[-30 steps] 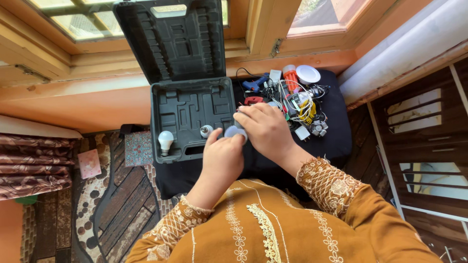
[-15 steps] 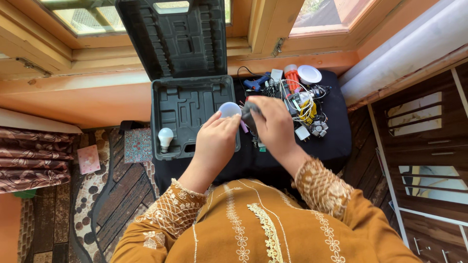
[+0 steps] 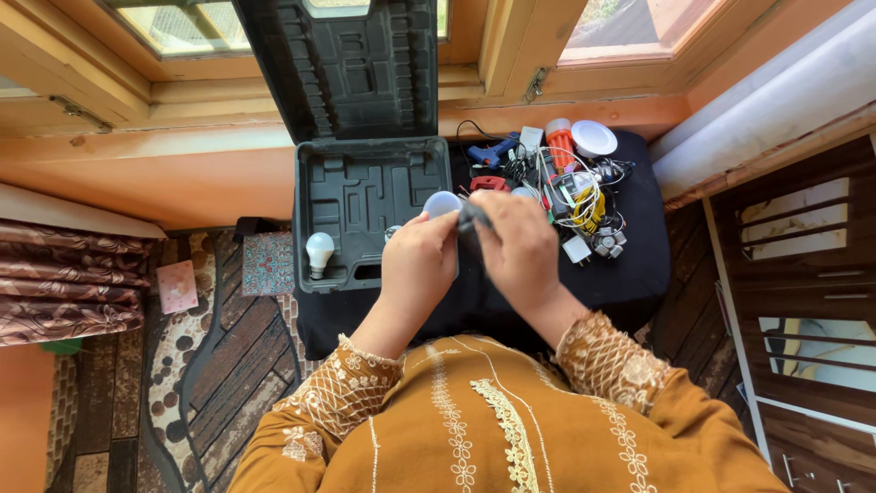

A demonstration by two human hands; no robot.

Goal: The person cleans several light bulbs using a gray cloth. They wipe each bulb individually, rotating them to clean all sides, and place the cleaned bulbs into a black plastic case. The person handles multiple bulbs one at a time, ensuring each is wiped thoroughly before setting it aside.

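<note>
You sit at a low table (image 3: 630,274) draped in black cloth, set against an orange wall under wooden-framed windows. On its left half lies an open black moulded tool case (image 3: 365,205), its lid (image 3: 351,64) propped upright against the window frame. A patterned rug (image 3: 210,365) covers the floor to the left.

On the far right part of the table sits a heap of small electrical parts (image 3: 570,196): tangled white and yellow wires, white plugs, a blue glue gun (image 3: 490,152), an orange cylinder (image 3: 560,146) and a round white disc (image 3: 594,138).

Your two hands meet above the near right corner of the case. Your left hand (image 3: 415,265) is closed around a white dome-shaped bulb cover (image 3: 442,203), which shows above your fingertips. Your right hand (image 3: 525,246) grips a small dark piece (image 3: 470,221) pressed right beside that cover; what the piece is cannot be told.

A whole white bulb (image 3: 319,248) lies in the near left corner of the case, well apart from your hands. Another small bulb (image 3: 392,233) peeks out just left of your left hand.
</note>
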